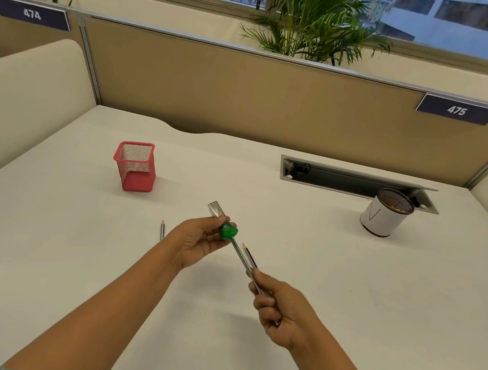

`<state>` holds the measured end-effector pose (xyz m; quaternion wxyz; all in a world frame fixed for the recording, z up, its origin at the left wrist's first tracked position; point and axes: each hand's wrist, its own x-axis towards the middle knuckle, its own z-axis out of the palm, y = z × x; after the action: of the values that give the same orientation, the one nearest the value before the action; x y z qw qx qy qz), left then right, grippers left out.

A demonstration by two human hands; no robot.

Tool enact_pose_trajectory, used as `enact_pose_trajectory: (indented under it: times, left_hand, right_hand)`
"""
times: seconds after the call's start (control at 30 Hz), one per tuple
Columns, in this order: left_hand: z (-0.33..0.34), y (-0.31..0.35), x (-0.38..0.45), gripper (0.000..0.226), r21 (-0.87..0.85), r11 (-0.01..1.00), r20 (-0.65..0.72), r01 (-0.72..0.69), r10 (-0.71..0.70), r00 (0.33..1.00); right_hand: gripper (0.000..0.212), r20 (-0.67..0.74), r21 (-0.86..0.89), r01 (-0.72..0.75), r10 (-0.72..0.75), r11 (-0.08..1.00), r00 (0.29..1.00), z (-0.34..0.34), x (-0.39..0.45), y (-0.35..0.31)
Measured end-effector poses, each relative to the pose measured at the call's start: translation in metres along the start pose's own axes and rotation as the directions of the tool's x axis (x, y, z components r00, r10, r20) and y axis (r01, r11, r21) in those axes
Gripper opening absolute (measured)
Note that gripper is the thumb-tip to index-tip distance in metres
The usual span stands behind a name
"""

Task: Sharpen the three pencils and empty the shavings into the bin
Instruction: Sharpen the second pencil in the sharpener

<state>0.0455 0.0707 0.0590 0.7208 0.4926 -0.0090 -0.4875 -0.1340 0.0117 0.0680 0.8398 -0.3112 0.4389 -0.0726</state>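
Observation:
My left hand (199,243) grips a sharpener (227,231) with a green body and a clear shavings case that sticks out up and to the left. My right hand (276,310) holds a grey pencil (242,257) whose tip is inside the green sharpener. A second pencil (249,255) lies on the desk just right of it, point toward the far side. A third pencil (162,230) lies left of my left wrist, partly hidden by it.
A red mesh cup (136,166) stands at the left middle of the white desk (346,299). A white round bin (385,213) with shavings inside stands at the right, in front of an open cable tray (355,184). Partition walls enclose the desk.

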Motion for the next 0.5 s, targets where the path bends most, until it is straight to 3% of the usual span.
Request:
enact_pose_trajectory:
  times: [0.07,0.13,0.2,0.3,0.37,0.43,0.5]
  left_hand:
    - [-0.002,0.0,0.001,0.01,0.014,1.0,0.028,-0.007,0.006,1.0]
    - [-0.003,0.001,0.002,0.012,0.046,0.999,0.044,0.016,-0.018,0.999]
    - [-0.001,0.002,0.001,0.01,0.08,0.996,0.034,0.049,-0.051,0.998]
    - [0.003,0.003,0.001,0.01,0.068,0.996,-0.03,0.055,-0.053,0.998]
    - [0.004,0.001,0.002,0.012,0.045,0.998,-0.09,0.045,-0.041,0.995]
    - [0.004,-0.002,0.005,0.008,0.012,1.0,-0.131,0.026,-0.024,0.991]
    - [0.004,-0.007,0.006,0.007,-0.031,1.0,-0.155,0.002,-0.007,0.988]
  right_hand:
    - [0.007,-0.055,-0.373,0.25,-0.291,0.893,0.955,0.002,-0.003,-0.001]
    - [0.009,-0.009,-0.665,0.407,-0.551,0.626,0.834,0.001,-0.003,-0.003]
    - [0.012,0.083,-0.819,0.454,-0.709,0.352,0.701,-0.003,-0.003,-0.002]
    - [0.017,0.285,-0.915,0.397,-0.807,-0.069,0.517,-0.007,0.0,0.004]
    - [0.015,0.408,-0.897,0.35,-0.81,-0.269,0.422,-0.007,0.005,0.009]
    - [0.014,0.47,-0.875,0.301,-0.816,-0.379,0.337,-0.008,0.009,0.01]
    - [0.015,0.441,-0.889,0.304,-0.821,-0.343,0.363,-0.004,0.009,0.012]
